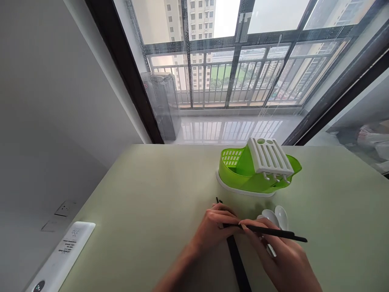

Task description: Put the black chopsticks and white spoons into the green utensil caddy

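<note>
My right hand is closed around a pair of black chopsticks, which lie almost level and point right. My left hand is closed too, its fingertips meeting the left end of that pair. More black chopsticks run under my left hand toward the table's near edge, their thin tips showing past the knuckles. White spoons lie beside my right hand, partly hidden by it. A shiny piece, perhaps a handle, shows between its fingers. Beyond both hands stands a green utensil holder with a white slotted top.
The pale green table extends to both sides and ends at a window. A white device with printed text lies along the left edge, by the wall. A wall socket is just above it.
</note>
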A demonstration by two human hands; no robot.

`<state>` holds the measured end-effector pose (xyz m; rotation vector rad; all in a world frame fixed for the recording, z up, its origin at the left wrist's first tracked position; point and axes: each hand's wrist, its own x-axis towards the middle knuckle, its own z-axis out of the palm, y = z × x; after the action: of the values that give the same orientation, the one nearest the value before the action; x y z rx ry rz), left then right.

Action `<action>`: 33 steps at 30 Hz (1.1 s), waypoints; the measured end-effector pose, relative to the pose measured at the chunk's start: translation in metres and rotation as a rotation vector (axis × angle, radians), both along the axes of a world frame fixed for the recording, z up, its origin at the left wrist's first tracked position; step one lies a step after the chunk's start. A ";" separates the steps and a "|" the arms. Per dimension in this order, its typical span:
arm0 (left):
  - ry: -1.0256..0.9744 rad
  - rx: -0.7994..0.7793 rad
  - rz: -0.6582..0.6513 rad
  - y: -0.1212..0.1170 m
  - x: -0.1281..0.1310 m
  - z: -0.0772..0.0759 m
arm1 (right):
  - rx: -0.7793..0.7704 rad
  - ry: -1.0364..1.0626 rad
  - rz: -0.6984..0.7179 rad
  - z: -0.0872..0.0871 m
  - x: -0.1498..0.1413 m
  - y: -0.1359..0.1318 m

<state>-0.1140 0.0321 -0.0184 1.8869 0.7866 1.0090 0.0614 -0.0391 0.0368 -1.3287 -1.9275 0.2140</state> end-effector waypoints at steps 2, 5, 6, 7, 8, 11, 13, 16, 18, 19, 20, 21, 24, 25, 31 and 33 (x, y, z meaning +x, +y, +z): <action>0.025 -0.017 -0.008 0.000 0.000 0.000 | -0.010 0.003 0.004 -0.002 0.001 0.000; 0.054 -0.032 -0.008 -0.001 0.000 -0.001 | -0.036 0.025 -0.013 -0.007 0.003 0.000; 0.064 -0.032 -0.005 -0.001 -0.001 -0.001 | -0.047 0.031 -0.015 -0.009 0.003 0.000; 0.075 -0.032 -0.002 -0.001 -0.001 -0.002 | -0.059 0.033 -0.014 -0.012 0.003 0.001; 0.087 -0.034 0.003 0.000 -0.001 -0.003 | -0.066 0.032 -0.012 -0.014 0.003 0.001; 0.123 -0.060 0.011 0.001 -0.002 -0.004 | -0.071 0.024 -0.023 -0.019 0.003 0.003; 0.138 -0.075 0.009 0.002 -0.003 -0.005 | -0.070 0.029 -0.047 -0.018 0.003 0.004; 0.139 -0.064 0.019 0.002 -0.002 -0.004 | -0.052 0.052 -0.052 -0.008 0.001 0.006; 0.128 -0.060 0.050 0.002 -0.002 -0.002 | -0.044 0.079 -0.060 0.004 -0.001 0.007; 0.124 -0.064 0.064 0.001 -0.002 -0.001 | -0.042 0.095 -0.074 0.011 -0.001 0.007; 0.122 -0.071 0.072 0.001 -0.001 -0.001 | -0.034 0.110 -0.092 0.019 -0.001 0.008; 0.125 -0.077 0.076 0.001 -0.001 0.000 | -0.016 0.123 -0.109 0.027 0.000 0.009; 0.134 -0.077 0.091 0.001 -0.002 -0.001 | 0.059 0.142 -0.127 0.050 0.003 0.013; 0.132 -0.071 0.098 0.001 -0.002 -0.002 | 0.076 0.152 -0.135 0.057 0.004 0.014; 0.119 -0.043 0.096 0.001 -0.003 -0.005 | 0.119 0.129 -0.063 0.082 0.006 0.022; 0.130 -0.035 0.127 0.002 -0.004 -0.005 | 0.127 0.114 -0.065 0.085 0.008 0.024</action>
<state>-0.1179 0.0337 -0.0232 1.9067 1.0042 0.9505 0.0690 -0.0149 0.1220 -1.2659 -1.7702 0.1298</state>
